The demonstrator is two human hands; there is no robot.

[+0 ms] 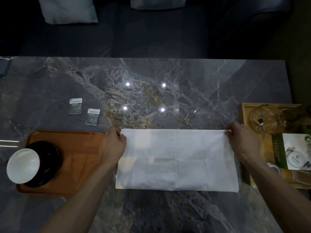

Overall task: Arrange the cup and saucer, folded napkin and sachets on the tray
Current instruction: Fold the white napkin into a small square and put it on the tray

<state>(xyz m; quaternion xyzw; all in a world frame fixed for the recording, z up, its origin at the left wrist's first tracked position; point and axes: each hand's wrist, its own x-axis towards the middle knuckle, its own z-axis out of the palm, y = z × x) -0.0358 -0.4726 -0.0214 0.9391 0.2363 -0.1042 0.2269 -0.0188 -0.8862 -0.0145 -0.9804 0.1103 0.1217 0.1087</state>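
Note:
A white napkin lies spread flat on the marble table, folded once into a wide rectangle. My left hand pinches its far left corner, and my right hand pinches its far right corner. An orange-brown tray sits at the left. On the tray's left end a white cup stands on a black saucer. Two small green and white sachets lie on the table beyond the tray.
A wooden tray at the right edge holds a glass ashtray with cigarette butts and a green and white card. A dark sofa with pale cushions stands beyond the table's far edge.

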